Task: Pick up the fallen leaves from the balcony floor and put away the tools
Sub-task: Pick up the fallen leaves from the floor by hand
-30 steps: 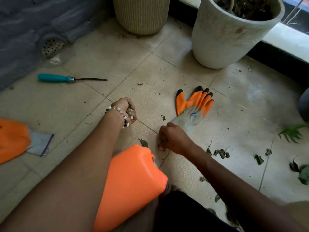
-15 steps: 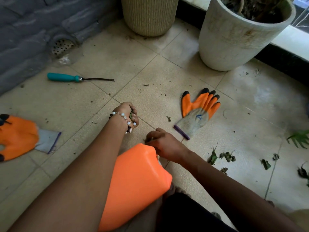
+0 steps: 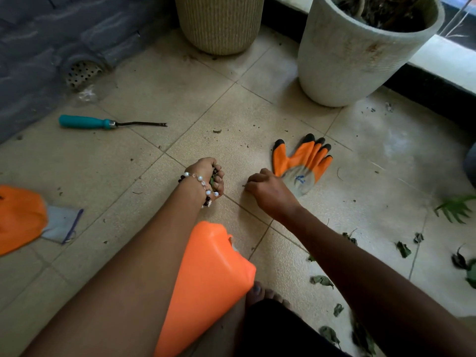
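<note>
Green leaves (image 3: 212, 179) fill left hand's (image 3: 206, 177) closed grip; right hand (image 3: 270, 193) pinches floor debris.

Dry green leaves (image 3: 403, 249) lie scattered on the tiles at right; a teal-handled tool (image 3: 103, 123) lies flat at left.

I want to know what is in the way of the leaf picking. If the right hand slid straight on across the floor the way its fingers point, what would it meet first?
Probably the left hand, which grips leaves; the right hand points leftward at it across bare tile. Depth is uncertain.
</note>
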`<state>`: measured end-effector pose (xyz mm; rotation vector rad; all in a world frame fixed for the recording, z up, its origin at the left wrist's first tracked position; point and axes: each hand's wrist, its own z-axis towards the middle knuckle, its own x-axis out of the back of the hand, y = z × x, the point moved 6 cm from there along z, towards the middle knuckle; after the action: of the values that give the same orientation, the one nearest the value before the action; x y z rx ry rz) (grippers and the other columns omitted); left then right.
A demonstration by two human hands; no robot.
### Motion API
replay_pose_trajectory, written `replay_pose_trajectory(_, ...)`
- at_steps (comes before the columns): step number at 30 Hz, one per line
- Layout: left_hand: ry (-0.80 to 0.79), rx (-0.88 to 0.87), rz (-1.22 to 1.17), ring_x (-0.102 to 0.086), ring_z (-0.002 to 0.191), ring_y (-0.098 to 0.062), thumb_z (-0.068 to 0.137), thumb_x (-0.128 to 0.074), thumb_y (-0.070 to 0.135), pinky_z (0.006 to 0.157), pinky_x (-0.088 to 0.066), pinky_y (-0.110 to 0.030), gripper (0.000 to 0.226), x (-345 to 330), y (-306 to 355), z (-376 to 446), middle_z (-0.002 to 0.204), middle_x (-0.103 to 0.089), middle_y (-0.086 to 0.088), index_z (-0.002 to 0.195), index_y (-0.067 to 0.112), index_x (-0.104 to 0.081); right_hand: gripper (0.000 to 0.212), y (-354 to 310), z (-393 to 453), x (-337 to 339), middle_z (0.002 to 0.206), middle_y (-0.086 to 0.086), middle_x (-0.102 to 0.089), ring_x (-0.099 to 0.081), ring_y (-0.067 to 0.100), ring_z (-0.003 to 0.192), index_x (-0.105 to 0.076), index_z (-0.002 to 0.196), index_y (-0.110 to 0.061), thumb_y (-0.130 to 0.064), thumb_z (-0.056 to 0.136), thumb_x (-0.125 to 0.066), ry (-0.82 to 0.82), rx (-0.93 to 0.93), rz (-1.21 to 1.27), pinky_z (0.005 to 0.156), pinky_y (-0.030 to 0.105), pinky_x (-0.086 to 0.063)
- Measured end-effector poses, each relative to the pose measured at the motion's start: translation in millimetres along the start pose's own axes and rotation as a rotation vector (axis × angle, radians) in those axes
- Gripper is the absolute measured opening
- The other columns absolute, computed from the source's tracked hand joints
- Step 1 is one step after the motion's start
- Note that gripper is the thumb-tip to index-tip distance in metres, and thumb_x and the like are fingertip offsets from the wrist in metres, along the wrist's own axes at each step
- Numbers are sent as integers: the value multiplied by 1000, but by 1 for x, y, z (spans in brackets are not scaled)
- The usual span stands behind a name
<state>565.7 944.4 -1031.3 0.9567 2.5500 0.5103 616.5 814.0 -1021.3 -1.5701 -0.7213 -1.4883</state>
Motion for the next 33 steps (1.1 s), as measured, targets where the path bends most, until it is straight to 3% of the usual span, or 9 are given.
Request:
replay_pose_trajectory(3,-10,-6,31,-35,29,-7,93,-40,16,33,-25,-9,31,-8,-2,2,48,-47,1,63,14,-43,15,13,2,13,87,5,-68,-62,23,84,-71,88,-6,4,83,-60,53,-125,180,68,25,-44)
replay_pose_trajectory(7,-3,-9,74,-43,30,-9,95,-40,21,32,-26,-10,33,-19,-2,3,48,-51,-1,63,14,-45,15,51,-14,39,86,7,-71,-68,16,77,-70,93,0,9,83,-64,278,-705,1192,76,27,-56)
replay_pose_trajectory(10,-63,-7,99,-50,35,-11,97,-40,24,34,-26,-8,35,-43,-5,-3,49,-55,-3,65,13,-49,15,43,-22,62,83,14,-69,-67,18,74,-66,93,5,14,80,-63,373,-669,1432,72,25,-55)
replay_pose_trajectory(14,-36,-1,156,-57,54,-19,90,-56,33,40,-45,-20,30,-74,-17,-12,89,-63,-8,101,6,-62,24,32,-38,69,95,13,-71,-71,17,89,-63,97,-8,7,80,-69,414,-645,1129,81,33,-58)
replay_pose_trajectory(18,-50,-10,300,-68,88,-25,85,-50,34,85,-56,-41,31,-98,-40,-7,103,-69,-10,91,7,-65,19,23,-56,83,88,4,-73,-69,13,82,-70,93,-9,3,78,-69,442,-532,643,77,29,-56)
replay_pose_trajectory(24,-4,27,229,-54,57,-22,90,-47,22,54,-44,-24,17,-93,-48,-11,76,-61,-8,86,10,-59,33,15,-61,74,106,2,-67,-61,15,100,-63,116,-12,-7,89,-45,78,-325,609,89,39,-48)
replay_pose_trajectory(28,21,-34,170,-40,47,-13,96,-40,12,38,-31,-10,22,-82,-27,-9,62,-57,-4,83,8,-58,26,27,-60,74,119,10,-65,-59,-3,109,-49,124,-4,-2,99,-42,234,-562,1249,91,14,-46)
replay_pose_trajectory(30,65,-38,102,-36,46,-13,96,-38,11,42,-30,-9,27,-65,-19,-6,60,-48,0,71,12,-49,15,45,-56,70,102,7,-71,-66,5,95,-60,109,-6,-5,95,-53,345,-732,1089,84,22,-47)
replay_pose_trajectory(33,119,-54,32,-34,50,-12,98,-34,13,44,-26,-14,30,-41,-5,2,66,-42,1,69,15,-43,15,53,-33,45,100,4,-72,-63,16,100,-71,99,-12,-16,85,-69,90,-663,498,102,40,-39)
